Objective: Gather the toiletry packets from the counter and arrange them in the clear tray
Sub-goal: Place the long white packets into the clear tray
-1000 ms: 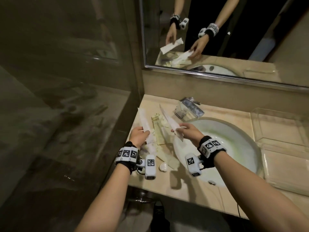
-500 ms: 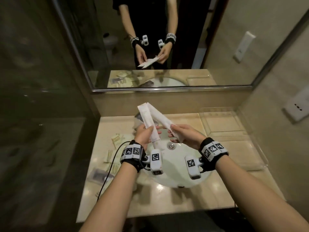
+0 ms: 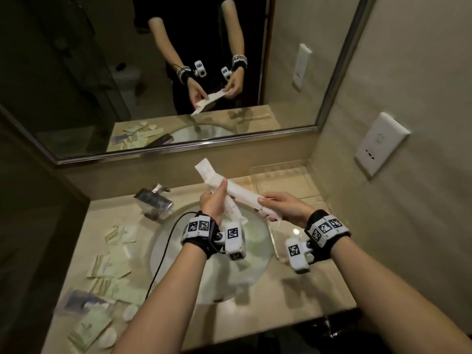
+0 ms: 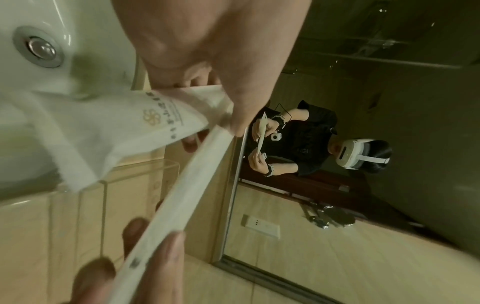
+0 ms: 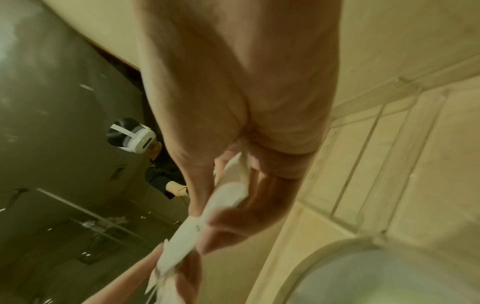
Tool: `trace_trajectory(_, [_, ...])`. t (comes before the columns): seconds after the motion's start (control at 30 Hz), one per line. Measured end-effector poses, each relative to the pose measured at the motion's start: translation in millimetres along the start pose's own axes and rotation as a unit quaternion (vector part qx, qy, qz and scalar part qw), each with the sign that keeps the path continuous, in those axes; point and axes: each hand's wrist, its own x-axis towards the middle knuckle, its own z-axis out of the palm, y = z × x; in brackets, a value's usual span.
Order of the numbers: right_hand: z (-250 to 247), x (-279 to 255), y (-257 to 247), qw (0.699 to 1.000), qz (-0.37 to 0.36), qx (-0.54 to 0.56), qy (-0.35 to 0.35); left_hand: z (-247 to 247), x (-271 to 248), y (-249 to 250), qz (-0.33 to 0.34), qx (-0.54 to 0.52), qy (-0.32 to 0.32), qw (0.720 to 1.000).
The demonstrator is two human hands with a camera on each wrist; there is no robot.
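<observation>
Over the sink, my left hand (image 3: 217, 196) grips a white packet (image 3: 233, 212) with a printed logo (image 4: 153, 117). Its thumb also presses a second, long white packet (image 3: 237, 191). My right hand (image 3: 268, 204) pinches that long packet at its lower right end (image 5: 228, 195). The two packets cross between my hands. The clear tray (image 3: 279, 171) stands on the counter at the back right, beyond my right hand, and shows again in the wrist views (image 4: 103, 185) (image 5: 376, 144). Several more packets (image 3: 107, 267) lie scattered on the counter to the left of the sink.
The white sink basin (image 3: 178, 251) fills the middle of the beige counter (image 3: 293, 297), with a chrome faucet (image 3: 153, 203) at its back left. A mirror (image 3: 102, 72) runs along the back wall. A wall plate (image 3: 380, 141) sits on the right wall.
My view swung from the left counter to face the sink. Both hands carried their packets rightward over the basin and brought them together until they cross.
</observation>
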Motion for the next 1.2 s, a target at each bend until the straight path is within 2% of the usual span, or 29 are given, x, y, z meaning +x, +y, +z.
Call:
trace_trajectory(0.13, [-58.3, -9.6, 26.1, 0.993, 0.031, -0.108, 0.039, 30.0, 2.7, -29.1, -0.019, 0.027, 0.021, 0.999])
trace_trajectory(0.23, [-78.8, -5.5, 43.6, 0.977, 0.038, -0.203, 0.062, 51.1, 1.2, -51.4, -0.039, 0.04, 0.013, 0.998])
trace_trajectory(0.37, [-85.2, 3.2, 57.1, 0.979, 0.029, -0.195, 0.06, 73.6, 0.2, -79.1, -0.049, 0.04, -0.01, 0.998])
trace_trajectory(0.47, [-91.1, 6.7, 62.5, 0.97, 0.032, -0.23, 0.069, 75.4, 0.4, -92.0, -0.047, 0.062, -0.011, 0.997])
trace_trajectory(0.67, [-108.7, 22.3, 84.1, 0.905, 0.091, -0.396, 0.127, 54.9, 20.1, -113.0, -0.074, 0.118, 0.038, 0.99])
trace_trajectory(0.9, [-113.3, 30.2, 118.3, 0.846, 0.167, -0.502, 0.068, 42.6, 34.1, -134.7, -0.104, 0.14, 0.009, 0.985])
trace_trajectory(1.1, [-109.0, 37.4, 128.6, 0.838, 0.182, -0.514, 0.019, 37.1, 36.4, -140.1, -0.135, 0.109, -0.01, 0.985])
trace_trajectory(1.2, [-108.5, 36.9, 134.2, 0.834, 0.159, -0.527, 0.043, 36.8, 36.8, -139.6, -0.136, 0.108, -0.022, 0.985])
